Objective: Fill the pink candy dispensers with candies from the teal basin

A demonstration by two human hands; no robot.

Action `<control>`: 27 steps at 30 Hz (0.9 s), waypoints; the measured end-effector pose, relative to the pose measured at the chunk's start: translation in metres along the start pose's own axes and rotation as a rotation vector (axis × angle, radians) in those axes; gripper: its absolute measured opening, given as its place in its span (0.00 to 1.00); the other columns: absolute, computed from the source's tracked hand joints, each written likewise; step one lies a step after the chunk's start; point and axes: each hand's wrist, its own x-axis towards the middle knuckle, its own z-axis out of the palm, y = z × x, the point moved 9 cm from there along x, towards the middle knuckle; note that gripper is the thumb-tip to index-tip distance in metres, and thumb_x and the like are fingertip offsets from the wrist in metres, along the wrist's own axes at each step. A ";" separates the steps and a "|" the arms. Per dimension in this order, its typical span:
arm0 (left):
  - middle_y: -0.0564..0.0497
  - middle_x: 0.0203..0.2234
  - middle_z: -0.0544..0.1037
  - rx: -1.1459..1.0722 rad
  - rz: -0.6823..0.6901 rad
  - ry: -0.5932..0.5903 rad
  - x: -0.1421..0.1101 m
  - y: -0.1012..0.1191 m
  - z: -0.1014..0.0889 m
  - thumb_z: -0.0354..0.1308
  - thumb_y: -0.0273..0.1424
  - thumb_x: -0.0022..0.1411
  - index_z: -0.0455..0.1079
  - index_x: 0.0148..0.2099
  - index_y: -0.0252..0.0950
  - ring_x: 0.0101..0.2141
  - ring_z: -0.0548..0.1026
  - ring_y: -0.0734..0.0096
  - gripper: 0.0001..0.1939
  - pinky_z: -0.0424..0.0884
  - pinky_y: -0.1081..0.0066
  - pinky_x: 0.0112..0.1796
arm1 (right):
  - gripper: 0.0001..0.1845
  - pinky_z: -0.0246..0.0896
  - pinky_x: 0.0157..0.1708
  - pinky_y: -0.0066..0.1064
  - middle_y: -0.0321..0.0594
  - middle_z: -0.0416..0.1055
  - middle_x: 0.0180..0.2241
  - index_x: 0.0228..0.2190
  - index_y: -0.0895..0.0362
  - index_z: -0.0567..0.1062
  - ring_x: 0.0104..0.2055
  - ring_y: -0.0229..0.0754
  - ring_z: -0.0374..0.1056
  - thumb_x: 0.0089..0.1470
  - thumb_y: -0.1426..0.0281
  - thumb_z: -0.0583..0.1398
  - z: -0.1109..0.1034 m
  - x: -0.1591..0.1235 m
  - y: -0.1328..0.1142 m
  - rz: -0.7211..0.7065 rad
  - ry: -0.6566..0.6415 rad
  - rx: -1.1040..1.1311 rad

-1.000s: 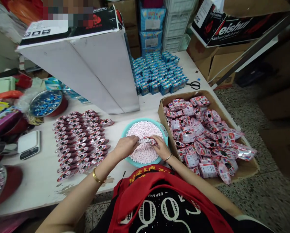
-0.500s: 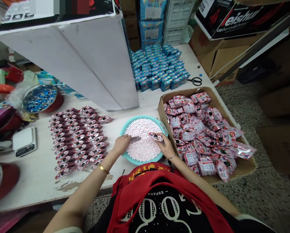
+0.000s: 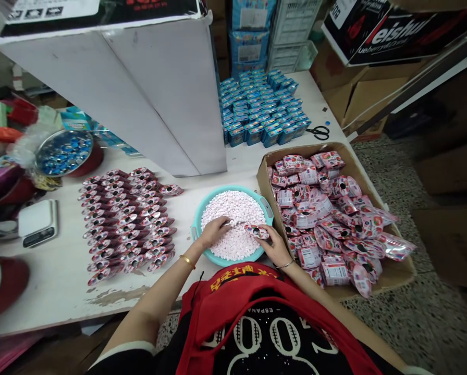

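My left hand [image 3: 213, 233] is closed on a small metal scoop [image 3: 231, 223], mostly hidden by the fingers and the pale candies at its tip. It is over the turquoise plastic basin [image 3: 197, 214], which is full of small, pale pink round candies [image 3: 235, 250]. In my right hand [image 3: 275, 249] is a red and white candy pouch [image 3: 256, 231] with a dark round opening facing up. This pouch is above the basin's right side, close to the scoop's tip. My right fingers grip its lower right side.
Rows of similar pouches [image 3: 127, 219] stand on the table's left. A cardboard box [image 3: 261, 177] on the right is heaped with more pouches. Blue boxes [image 3: 257, 112], black scissors [image 3: 319, 133] and a tall white carton [image 3: 159, 99] are behind; a scale [image 3: 38, 223] is far left.
My left hand has moved right across the basin, bringing the scoop near the pouch. The pouch in my right hand has shifted slightly right and down. The camera view has moved a little.
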 end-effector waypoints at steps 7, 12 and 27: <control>0.48 0.43 0.76 0.037 0.168 0.027 -0.029 0.036 -0.060 0.48 0.41 0.66 0.67 0.50 0.39 0.44 0.73 0.66 0.16 0.69 0.67 0.45 | 0.18 0.63 0.53 0.42 0.47 0.70 0.47 0.48 0.54 0.70 0.51 0.48 0.67 0.55 0.67 0.59 0.010 0.016 -0.006 -0.045 0.033 -0.023; 0.48 0.39 0.76 0.340 0.155 -0.090 -0.039 0.077 -0.077 0.48 0.38 0.66 0.69 0.44 0.40 0.39 0.74 0.65 0.12 0.69 0.67 0.40 | 0.21 0.61 0.54 0.45 0.46 0.70 0.47 0.49 0.52 0.70 0.52 0.49 0.66 0.53 0.73 0.58 0.028 0.028 -0.019 -0.141 -0.023 -0.035; 0.46 0.45 0.71 0.353 0.126 -0.064 -0.056 0.119 -0.094 0.58 0.42 0.59 0.65 0.52 0.41 0.43 0.73 0.60 0.21 0.70 0.65 0.42 | 0.17 0.65 0.51 0.42 0.44 0.73 0.46 0.47 0.53 0.72 0.49 0.47 0.69 0.55 0.65 0.60 0.048 0.029 -0.036 -0.141 -0.102 0.199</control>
